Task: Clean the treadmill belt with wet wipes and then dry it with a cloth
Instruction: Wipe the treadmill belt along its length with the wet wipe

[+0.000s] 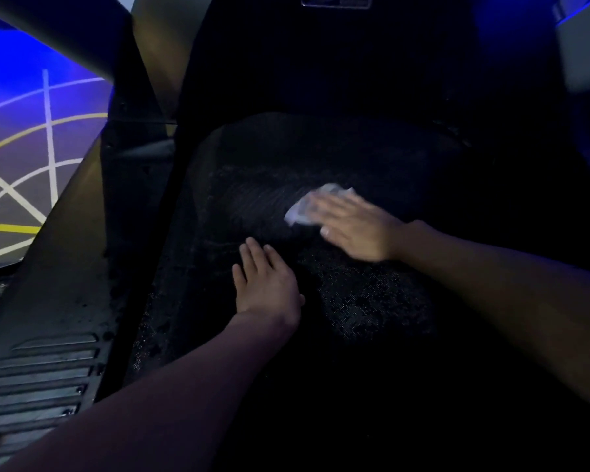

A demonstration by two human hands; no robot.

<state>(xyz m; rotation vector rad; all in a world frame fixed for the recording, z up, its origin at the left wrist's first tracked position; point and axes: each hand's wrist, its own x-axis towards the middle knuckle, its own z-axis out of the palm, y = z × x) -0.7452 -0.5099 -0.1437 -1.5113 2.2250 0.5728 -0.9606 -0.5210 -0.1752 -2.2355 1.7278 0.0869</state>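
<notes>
Head: R hand (351, 226) presses wipe (302, 209) on belt (372, 301), L hand (266, 281) flat beside; both grips apart.

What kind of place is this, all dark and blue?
Probably a gym or fitness studio. A black treadmill belt fills the view, a ribbed foot rail runs along its left side, and the floor beyond has white and yellow lines under blue light.
</notes>
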